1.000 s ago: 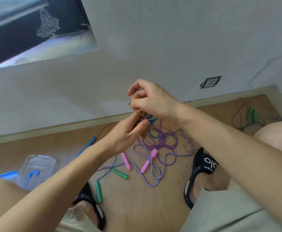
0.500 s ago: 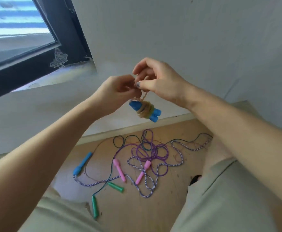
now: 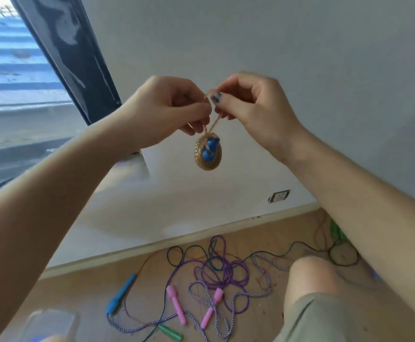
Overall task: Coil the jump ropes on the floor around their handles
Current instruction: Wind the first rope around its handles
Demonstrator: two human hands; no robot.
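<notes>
Between both hands [image 3: 167, 107] [image 3: 253, 107], coiled tan rope [image 3: 207, 154] dangling; blue handles mostly wrapped — hidden

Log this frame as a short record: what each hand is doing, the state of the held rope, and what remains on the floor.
left hand: pinches tan rope end
right hand: pinches tan rope end
tan rope coiled around blue handles: wound bundle, hangs below both hands
purple rope with pink handles: loose on wooden floor
striped rope with blue handle: uncoiled
green handle: on floor
</notes>
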